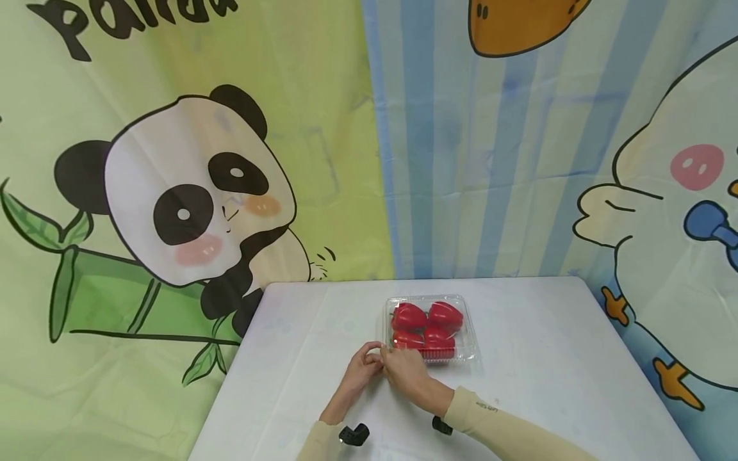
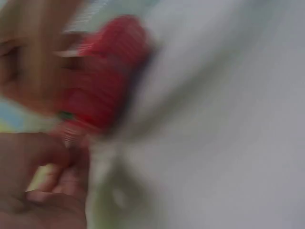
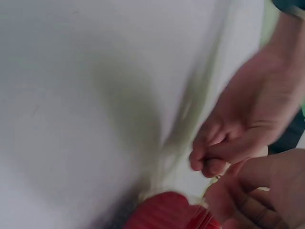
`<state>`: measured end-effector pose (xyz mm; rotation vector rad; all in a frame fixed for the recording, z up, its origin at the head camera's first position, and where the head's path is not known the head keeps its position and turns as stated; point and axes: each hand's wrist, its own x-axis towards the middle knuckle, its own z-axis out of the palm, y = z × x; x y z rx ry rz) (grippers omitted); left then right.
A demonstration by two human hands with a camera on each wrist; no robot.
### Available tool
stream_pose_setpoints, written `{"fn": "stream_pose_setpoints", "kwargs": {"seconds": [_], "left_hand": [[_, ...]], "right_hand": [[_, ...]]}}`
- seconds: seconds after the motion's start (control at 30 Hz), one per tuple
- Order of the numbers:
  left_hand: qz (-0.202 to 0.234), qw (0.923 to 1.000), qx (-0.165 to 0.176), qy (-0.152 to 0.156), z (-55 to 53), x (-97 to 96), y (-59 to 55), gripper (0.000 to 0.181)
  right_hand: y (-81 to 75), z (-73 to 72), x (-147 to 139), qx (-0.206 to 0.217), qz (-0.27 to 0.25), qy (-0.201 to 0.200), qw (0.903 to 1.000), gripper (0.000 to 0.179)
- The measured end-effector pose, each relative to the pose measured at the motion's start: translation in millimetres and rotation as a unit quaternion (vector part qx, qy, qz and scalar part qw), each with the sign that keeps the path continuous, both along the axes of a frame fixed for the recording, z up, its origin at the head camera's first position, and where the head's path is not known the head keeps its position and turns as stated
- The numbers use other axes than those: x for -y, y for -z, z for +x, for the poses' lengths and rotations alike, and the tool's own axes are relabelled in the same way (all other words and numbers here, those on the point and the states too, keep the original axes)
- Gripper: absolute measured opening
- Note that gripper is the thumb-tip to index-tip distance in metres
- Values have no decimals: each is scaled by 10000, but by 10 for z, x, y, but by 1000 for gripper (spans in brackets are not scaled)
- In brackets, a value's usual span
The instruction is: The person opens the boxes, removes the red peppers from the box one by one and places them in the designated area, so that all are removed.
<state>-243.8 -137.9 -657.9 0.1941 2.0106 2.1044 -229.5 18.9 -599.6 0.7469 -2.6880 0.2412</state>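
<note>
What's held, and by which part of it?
The box, apparently by its near left corner: left grip and right grip meet there, fingertip detail unclear.

Bkgd: yellow-green printed cloth [image 1: 334, 160] on L w/ cartoon panda [image 1: 138, 147] on green bamboo stalk [image 1: 109, 294], dk lettering [image 1: 123, 22] up top, partly cut off; R of that, blue-&-pale striped cloth [image 1: 426, 160] w/ lg white bird [image 1: 674, 275], orange feet [image 1: 676, 381], blue mic [image 1: 705, 219], plus part of an orange shape [image 1: 513, 29] at upper edge. White table [image 1: 536, 358] in front, rounded far corners, cloths right behind far edge, narrowing w/ distance in head view. Light looks soft on tabletop, w/ blurry-edged shadows [image 3: 128, 105] in R wrist view; L wrist view mostly smeared.
</note>
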Motion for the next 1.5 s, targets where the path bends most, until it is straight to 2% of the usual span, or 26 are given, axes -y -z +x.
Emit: {"fn": "stream_pose_setpoints", "kwargs": {"seconds": [0.1, 0.2, 0.33, 0.5, 0.7, 0.8, 1.03, 1.13, 1.33, 1.5], "left_hand": [[-259, 9991, -150, -309, 22, 0, 18, 38], [-126, 9989, -15, -449, 43, 2, -5, 36], [-63, 9993, 108, -365, 39, 0, -26, 37], [-72, 9997, 54, -221, 49, -5, -35, 41], [40, 9996, 219, -161, 55, -19, -41, 45], [40, 9996, 198, -187, 43, -32, -31, 45], [-206, 9992, -51, -330, 24, -83, -66, 39], [-405, 9984, -139, -371, 22, -90, -82, 40], [-1081, 9917, -686, -152, 0, -72, -185, 56], [-1479, 9845, -931, -109, -28, -83, -237, 53]], "right_hand": [[-19, 1, 17, 6, -16, -56, 10000, 17], [-46, 11, 22, 124, -40, -71, 9999, 17], [-61, 4, 7, 260, -91, 38, 9996, 13], [-62, -1, -16, 495, -270, -26, 9984, 18], [-52, -7, -31, 473, -349, 9, 9983, 14], [-59, -15, -35, 523, -474, 20, 9975, 11], [-114, -20, -32, 486, -717, 14, 9962, 19], [-139, -18, -26, 333, -626, 57, 9975, 15], [-196, 5, -32, -21, -328, 75, 9994, 17], [-235, 25, -81, -72, -283, 54, 9996, 19]]}}
